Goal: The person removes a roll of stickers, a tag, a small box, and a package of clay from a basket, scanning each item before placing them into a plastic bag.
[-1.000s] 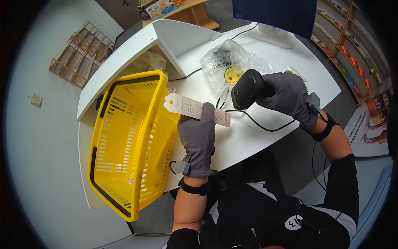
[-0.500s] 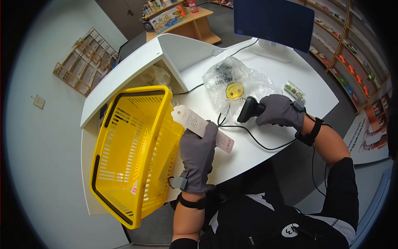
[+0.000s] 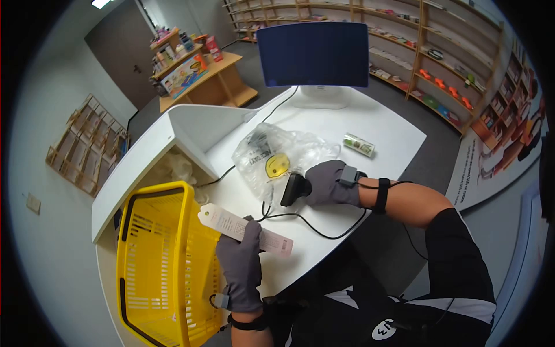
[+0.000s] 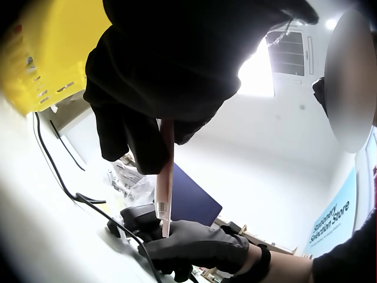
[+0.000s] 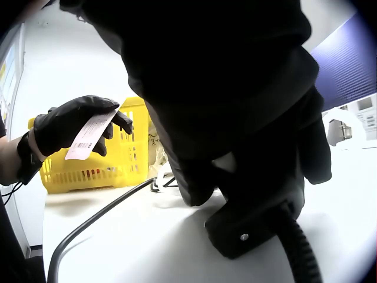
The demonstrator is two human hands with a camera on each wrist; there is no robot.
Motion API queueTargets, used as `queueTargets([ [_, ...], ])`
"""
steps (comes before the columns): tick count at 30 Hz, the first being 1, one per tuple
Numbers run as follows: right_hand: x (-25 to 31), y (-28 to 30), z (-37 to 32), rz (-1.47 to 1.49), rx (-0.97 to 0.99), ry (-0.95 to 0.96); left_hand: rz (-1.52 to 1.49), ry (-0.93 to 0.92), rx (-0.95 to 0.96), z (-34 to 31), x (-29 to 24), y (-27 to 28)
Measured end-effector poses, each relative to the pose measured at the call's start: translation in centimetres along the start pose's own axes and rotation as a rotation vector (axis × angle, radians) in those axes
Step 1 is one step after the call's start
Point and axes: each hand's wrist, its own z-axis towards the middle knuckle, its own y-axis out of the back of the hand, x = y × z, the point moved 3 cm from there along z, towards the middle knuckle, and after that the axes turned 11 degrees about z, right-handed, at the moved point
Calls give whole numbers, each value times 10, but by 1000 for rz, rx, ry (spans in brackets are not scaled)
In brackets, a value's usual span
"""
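Observation:
In the head view my gloved left hand pinches a long pale pink card between thumb and fingers. The card has a scalloped end with a hang hole, small print and a barcode. To its right my gloved right hand grips a black handheld barcode scanner, whose head points left. In the right wrist view the scanner's handle end is low over the white counter, its cable running out. Seen from the left wrist, the card appears edge-on, hanging below the fingers.
A yellow shopping basket stands left of the left hand. Behind the scanner lies a clear plastic bag with a smiley. A small green-and-white package and a monitor are farther back. The black cable loops across the counter.
The head view has tilted up, showing more of the room. My right hand has lowered the scanner toward the counter, away from the card. The left hand keeps hold of the card beside the basket.

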Motion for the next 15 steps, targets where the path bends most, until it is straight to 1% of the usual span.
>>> queueTargets([
  [4,4,0,-1,-92,-13,4,13,-1,9,3,4,-2],
  [9,5,9,-5,-135,-22,-1,3,-2,36,5,3,-6],
  [12,7,22,-11,31,139,-93,-13,1,38,3,-4,-7],
  [13,13,31,-17,32,136,-96,-20,7,37,3,-6,-8],
  [15,41,57,-38,232,162,57,-29,-10,40,4,-11,-12],
])
